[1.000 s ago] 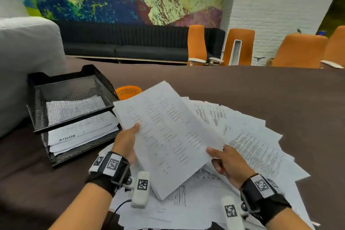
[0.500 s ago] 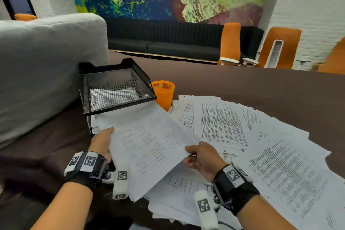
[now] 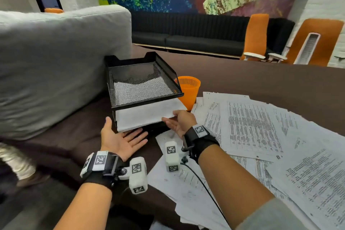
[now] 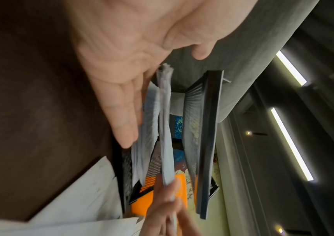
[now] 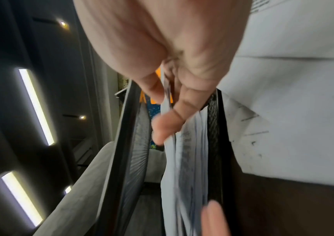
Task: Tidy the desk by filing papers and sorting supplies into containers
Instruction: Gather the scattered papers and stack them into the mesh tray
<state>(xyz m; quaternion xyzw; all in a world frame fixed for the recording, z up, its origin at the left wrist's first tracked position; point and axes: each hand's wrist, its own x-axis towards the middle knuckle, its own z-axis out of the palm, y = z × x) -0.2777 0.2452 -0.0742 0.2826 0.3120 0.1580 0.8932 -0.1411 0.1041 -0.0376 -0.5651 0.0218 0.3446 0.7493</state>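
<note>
A black two-tier mesh tray [image 3: 147, 101] stands at the desk's left, against a grey cushion. A printed sheet [image 3: 145, 115] lies partly inside the lower tier, on top of other filed papers. My right hand [image 3: 172, 118] pinches the sheet's near right corner between thumb and fingers. The right wrist view shows the same pinch of my right hand [image 5: 168, 95] on the sheet [image 5: 170, 159]. My left hand [image 3: 123, 136] lies flat and palm up just in front of the lower tier, holding nothing. In the left wrist view its straight fingers [image 4: 121, 111] sit beside the paper edges [image 4: 166, 127].
An orange mesh cup [image 3: 189, 89] stands right behind the tray. Several loose printed sheets [image 3: 252, 127] cover the brown desk to the right and near me. The large grey cushion [image 3: 56, 61] blocks the left side. Orange chairs and a black sofa stand far behind.
The sheet moved left from mid-air into the tray's lower tier. My left hand let go of it and now lies flat; my right hand followed, still pinching its corner.
</note>
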